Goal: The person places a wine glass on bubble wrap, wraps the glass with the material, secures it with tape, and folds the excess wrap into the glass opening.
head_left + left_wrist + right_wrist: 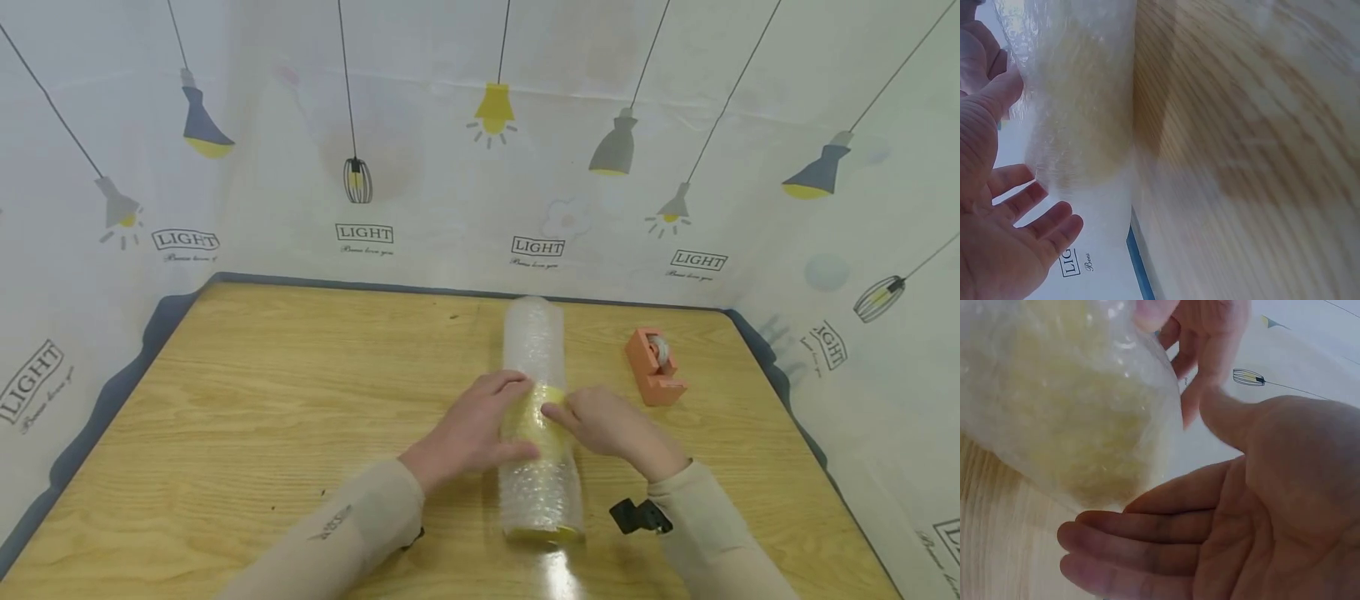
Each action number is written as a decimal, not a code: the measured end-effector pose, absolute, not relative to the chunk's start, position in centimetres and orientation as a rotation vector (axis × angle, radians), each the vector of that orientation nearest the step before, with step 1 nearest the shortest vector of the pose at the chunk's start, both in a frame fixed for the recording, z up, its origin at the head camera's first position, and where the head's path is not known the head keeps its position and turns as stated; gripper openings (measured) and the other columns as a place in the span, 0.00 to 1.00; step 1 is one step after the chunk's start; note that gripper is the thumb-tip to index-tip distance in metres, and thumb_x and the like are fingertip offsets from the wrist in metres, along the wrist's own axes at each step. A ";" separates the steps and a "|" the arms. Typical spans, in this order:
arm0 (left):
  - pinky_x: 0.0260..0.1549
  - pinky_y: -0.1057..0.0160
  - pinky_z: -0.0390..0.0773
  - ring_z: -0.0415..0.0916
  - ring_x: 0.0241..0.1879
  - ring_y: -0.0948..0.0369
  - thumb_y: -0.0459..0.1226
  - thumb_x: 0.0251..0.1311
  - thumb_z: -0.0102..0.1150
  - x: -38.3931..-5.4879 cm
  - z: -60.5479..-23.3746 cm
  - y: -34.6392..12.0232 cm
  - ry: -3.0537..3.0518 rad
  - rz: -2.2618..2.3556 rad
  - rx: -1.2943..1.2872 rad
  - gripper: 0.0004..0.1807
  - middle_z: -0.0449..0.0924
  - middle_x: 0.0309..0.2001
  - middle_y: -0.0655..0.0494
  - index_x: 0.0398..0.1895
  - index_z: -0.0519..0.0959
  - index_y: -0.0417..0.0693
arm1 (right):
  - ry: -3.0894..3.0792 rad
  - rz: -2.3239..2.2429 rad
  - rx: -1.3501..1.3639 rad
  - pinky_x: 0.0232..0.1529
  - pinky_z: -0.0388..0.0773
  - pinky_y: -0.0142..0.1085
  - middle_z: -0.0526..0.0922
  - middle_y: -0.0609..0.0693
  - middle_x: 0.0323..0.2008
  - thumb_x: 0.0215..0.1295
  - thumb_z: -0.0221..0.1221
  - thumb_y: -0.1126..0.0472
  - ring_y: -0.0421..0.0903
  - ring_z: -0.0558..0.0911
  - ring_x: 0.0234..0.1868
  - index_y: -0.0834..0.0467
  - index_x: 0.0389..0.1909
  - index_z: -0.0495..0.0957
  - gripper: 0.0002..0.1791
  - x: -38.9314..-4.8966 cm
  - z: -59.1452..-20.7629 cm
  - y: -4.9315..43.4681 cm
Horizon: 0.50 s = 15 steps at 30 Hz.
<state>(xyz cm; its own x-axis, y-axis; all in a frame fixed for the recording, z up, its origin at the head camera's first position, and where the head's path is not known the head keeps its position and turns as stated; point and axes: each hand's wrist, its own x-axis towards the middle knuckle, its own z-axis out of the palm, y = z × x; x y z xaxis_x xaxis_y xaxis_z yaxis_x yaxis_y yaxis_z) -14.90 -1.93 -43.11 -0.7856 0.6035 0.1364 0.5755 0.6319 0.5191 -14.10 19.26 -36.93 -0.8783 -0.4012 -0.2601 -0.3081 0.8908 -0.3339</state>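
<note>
A bubble-wrapped roll (532, 342) lies lengthwise on the table, with something yellow showing through the clear wrap around its middle. From the left, my left hand (468, 425) touches it, thumb spread away from the fingers; in the left wrist view its fingers (1054, 222) are loosely bent at the wrap. At the right side is my right hand (607, 421), with its thumb on top of the wrap. In the right wrist view its fingers (1141, 544) extend nearly straight beside the roll, palm toward it. The yellow item's shape is blurred by the bubbles.
An orange tape dispenser (652, 371) with a tape roll stands right of the wrapped roll. The wood-grain table (262, 400) is bordered at the back and sides by a white curtain (420, 125) printed with lamps. A black strap piece (637, 517) hangs by the right sleeve.
</note>
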 end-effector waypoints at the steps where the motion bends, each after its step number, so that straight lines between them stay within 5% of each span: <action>1: 0.75 0.54 0.64 0.60 0.76 0.54 0.59 0.56 0.73 -14.9 -43.1 -1.8 2.796 0.852 1.017 0.52 0.63 0.77 0.52 0.79 0.63 0.47 | 2.733 -0.407 -0.491 0.27 0.69 0.36 0.63 0.43 0.18 0.79 0.53 0.46 0.41 0.67 0.20 0.53 0.17 0.66 0.27 -14.1 -36.9 19.1; 15: 0.75 0.54 0.64 0.61 0.75 0.54 0.59 0.56 0.73 -14.8 -43.1 -0.2 2.832 0.827 1.105 0.52 0.65 0.75 0.53 0.78 0.63 0.47 | 2.832 -0.340 -0.266 0.18 0.61 0.30 0.60 0.43 0.13 0.61 0.66 0.32 0.39 0.61 0.16 0.53 0.13 0.64 0.35 -13.8 -37.6 17.7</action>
